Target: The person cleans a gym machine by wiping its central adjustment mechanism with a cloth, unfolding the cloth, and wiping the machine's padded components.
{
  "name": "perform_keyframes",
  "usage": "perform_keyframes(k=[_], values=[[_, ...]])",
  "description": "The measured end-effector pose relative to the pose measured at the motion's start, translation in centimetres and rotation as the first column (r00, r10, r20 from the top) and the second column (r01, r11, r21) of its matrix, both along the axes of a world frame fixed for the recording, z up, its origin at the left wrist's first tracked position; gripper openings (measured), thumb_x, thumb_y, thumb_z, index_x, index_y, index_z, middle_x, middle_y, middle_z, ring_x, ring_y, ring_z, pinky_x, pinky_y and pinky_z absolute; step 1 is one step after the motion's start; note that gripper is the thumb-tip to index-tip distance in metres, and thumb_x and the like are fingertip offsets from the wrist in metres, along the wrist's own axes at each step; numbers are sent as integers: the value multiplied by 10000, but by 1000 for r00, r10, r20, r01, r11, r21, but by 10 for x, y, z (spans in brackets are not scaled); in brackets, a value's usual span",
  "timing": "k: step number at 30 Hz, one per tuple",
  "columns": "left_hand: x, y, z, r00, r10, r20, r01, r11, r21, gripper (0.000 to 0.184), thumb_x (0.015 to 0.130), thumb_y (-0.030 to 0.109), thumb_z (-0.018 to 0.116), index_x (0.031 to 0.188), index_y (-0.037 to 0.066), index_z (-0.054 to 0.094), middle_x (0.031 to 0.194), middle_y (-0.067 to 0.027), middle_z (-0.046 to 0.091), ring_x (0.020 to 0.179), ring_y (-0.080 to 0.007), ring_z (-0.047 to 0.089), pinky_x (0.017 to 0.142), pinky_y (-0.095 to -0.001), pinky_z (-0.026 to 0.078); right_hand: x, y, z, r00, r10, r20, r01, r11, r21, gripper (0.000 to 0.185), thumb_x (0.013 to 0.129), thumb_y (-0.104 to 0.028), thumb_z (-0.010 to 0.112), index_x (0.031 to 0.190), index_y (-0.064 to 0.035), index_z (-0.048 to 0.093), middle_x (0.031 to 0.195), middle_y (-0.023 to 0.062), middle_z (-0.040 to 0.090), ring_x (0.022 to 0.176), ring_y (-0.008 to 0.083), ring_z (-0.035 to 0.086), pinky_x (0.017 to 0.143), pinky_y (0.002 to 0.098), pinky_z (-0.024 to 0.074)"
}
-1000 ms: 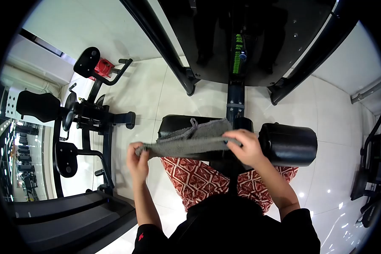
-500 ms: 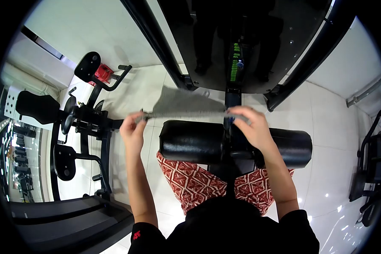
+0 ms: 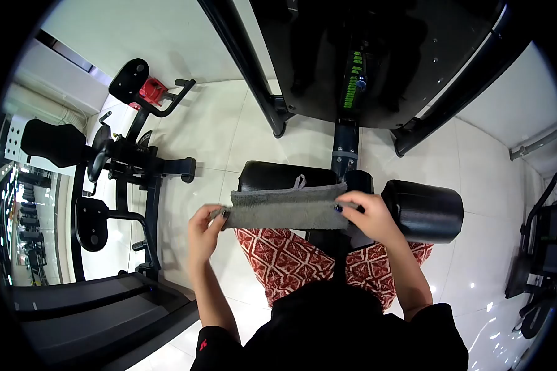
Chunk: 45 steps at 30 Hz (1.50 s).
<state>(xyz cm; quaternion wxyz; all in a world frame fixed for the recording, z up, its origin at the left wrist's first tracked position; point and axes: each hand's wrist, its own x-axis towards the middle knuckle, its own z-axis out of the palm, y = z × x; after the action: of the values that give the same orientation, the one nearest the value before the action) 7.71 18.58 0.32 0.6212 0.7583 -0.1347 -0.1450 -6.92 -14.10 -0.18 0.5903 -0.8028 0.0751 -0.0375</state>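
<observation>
A grey towel (image 3: pixel 284 212) with a small hanging loop on its far edge is stretched between my two hands, above my lap. Its left end is pinched in my left hand (image 3: pixel 205 227), fingers closed. At the opposite end, my right hand (image 3: pixel 364 216) grips the cloth between thumb and fingers. Just behind and partly under the towel is the left black padded roller (image 3: pixel 260 173) of the exercise machine. The right padded roller (image 3: pixel 424 211) lies beside my right hand and forearm.
Ahead stands the machine's dark glossy panel (image 3: pixel 328 74) with a green-marked weight stack (image 3: pixel 354 80). Another exercise machine (image 3: pixel 120 157) is on the left, with a treadmill-like deck (image 3: pixel 93 315) nearer me. More black equipment (image 3: pixel 544 247) stands along the right wall.
The towel has come down and toward me, both hands moving with it. Edge-on and hanging beyond the rollers before, it now lies spread flatter over my lap, with its loop showing.
</observation>
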Motion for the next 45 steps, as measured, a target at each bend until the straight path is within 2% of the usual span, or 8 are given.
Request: perform_keyframes(k=[5,9,13,21,23,28,38,45], values=[[26,-24,-32,998,58,2,-58,994,88,154,888,37,601,1021,-39,618,872,-28,631,754,-78,558,663,-222,457,25,-1,-32,979,-203,12,202,978,53,186,844,-87,669,1006,3,655,837,94,683,722,137,615,704,281,495],[21,-39,-26,981,152,117,-179,946,269,235,918,136,593,1088,-25,599,945,-33,624,794,-93,552,654,-229,450,23,7,-29,949,-313,-40,313,950,-4,403,837,-130,693,1208,-55,553,953,117,636,757,147,608,709,281,492],[23,-16,-49,923,146,-355,-109,987,122,330,930,211,596,1191,19,535,1058,-43,612,802,-115,536,716,-241,461,16,2,-36,944,-234,-234,248,968,33,528,847,-216,711,1280,-28,473,1009,142,604,746,171,595,704,284,488],[11,-16,-21,939,-3,-345,11,1000,21,454,870,82,658,1272,45,449,1015,-74,607,920,-135,597,809,-297,495,21,-5,-41,942,-34,-334,90,984,155,350,798,-280,739,833,7,544,847,90,585,723,142,536,642,302,443],[7,-19,-4,949,-19,-315,0,998,-61,529,831,14,669,1299,59,426,1008,-77,612,906,-139,596,805,-288,493,19,-2,-42,990,-142,-2,140,983,-116,286,779,-221,731,764,-11,538,729,54,536,657,128,483,601,295,413],[4,-34,23,972,-112,-205,73,979,-190,577,815,-38,633,1333,70,402,1014,-81,608,923,-147,594,828,-292,488,20,-5,-17,970,-87,-227,112,988,102,282,782,-168,698,719,-38,455,721,26,434,685,100,428,624,264,383],[-30,-157,23,768,-634,-91,615,770,-171,662,792,-102,600,1391,65,372,1018,-19,568,931,-80,532,813,-238,431,14,18,8,973,-221,60,167,862,478,212,861,-24,591,929,-83,398,873,8,479,765,57,438,641,214,372],[-49,-187,20,744,-665,-61,634,732,-249,762,758,-89,573,1448,75,292,993,-22,527,918,-105,521,803,-231,402,-8,9,-2,934,-342,99,256,838,482,410,846,-103,671,1135,-74,381,1011,40,464,939,101,457,823,244,394]])
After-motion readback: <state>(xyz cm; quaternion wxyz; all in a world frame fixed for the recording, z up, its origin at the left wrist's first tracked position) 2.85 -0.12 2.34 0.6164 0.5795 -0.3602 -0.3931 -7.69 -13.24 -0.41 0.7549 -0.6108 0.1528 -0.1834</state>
